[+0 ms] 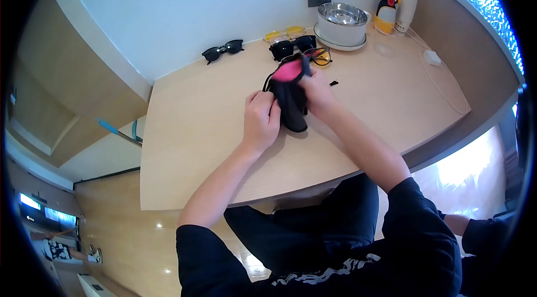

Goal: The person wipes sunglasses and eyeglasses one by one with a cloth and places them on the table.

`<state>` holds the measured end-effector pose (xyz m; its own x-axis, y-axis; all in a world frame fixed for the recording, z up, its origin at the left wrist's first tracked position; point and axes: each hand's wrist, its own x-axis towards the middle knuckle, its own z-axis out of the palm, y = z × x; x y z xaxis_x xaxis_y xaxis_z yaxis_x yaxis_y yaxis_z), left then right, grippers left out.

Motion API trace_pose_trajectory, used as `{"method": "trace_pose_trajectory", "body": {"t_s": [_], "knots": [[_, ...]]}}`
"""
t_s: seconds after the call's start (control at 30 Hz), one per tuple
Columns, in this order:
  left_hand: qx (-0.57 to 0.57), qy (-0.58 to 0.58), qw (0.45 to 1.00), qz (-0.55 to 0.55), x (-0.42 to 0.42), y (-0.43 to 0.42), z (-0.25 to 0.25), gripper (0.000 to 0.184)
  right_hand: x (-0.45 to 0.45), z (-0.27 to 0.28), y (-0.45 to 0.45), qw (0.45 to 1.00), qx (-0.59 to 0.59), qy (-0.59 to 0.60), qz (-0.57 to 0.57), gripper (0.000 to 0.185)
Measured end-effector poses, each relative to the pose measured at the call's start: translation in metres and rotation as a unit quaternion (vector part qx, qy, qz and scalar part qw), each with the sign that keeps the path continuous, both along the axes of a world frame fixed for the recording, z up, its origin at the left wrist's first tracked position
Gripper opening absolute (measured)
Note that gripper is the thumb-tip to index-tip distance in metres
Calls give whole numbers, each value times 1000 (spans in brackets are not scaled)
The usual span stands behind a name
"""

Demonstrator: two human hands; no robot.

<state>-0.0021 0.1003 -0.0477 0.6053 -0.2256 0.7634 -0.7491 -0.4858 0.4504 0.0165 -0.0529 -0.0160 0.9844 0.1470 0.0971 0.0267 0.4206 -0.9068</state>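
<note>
Both hands hold a soft black pouch (291, 105) above the table's middle. Its mouth gapes at the top and shows a bright pink inside. Closed fingers of my left hand (262, 113) grip the pouch's left side. At its upper right edge, my right hand (320, 93) grips the rim, with some fingers hidden behind the cloth. A thin black strip sticks out beside the left rim; I cannot tell whether it is a cord or part of some glasses. Just behind the pouch lie black sunglasses (292, 46) and glasses with orange-yellow lenses (321, 57), partly covered.
Other dark sunglasses (223, 50) and yellow glasses (285, 33) lie near the wall. A steel-lined white bowl (342, 24), a penguin figure (386, 10) and a white cup (406, 12) stand at the back right. A white cable with a plug (432, 57) runs along the right side.
</note>
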Motion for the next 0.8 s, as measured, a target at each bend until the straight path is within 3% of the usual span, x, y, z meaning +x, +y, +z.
{"method": "trace_pose_trajectory", "body": {"t_s": [0.07,0.23,0.3,0.37,0.43,0.5,0.57,0.63,0.8], "knots": [[27,7,1000,6,-2,0,2,5,6,4,-6,993,108,18,-31,20],[16,-35,999,-5,-8,-1,11,14,5,0,-8,999,24,17,-19,26],[-1,-30,1000,-3,-5,-1,8,16,-2,5,1,969,213,83,92,26],[-18,-23,1000,2,-4,-1,7,18,-2,6,6,970,212,94,68,25],[-45,14,999,-3,-7,-1,11,20,2,1,5,988,150,20,16,24],[-48,34,998,-6,-7,1,10,20,1,-2,0,987,159,16,25,21],[-50,52,997,-9,-5,2,8,20,4,-6,-5,997,72,9,23,18],[-121,68,990,4,0,3,3,22,9,-17,-1,999,19,-22,44,18],[-67,11,997,48,4,10,7,23,-3,-21,16,991,-84,-97,23,25]]}}
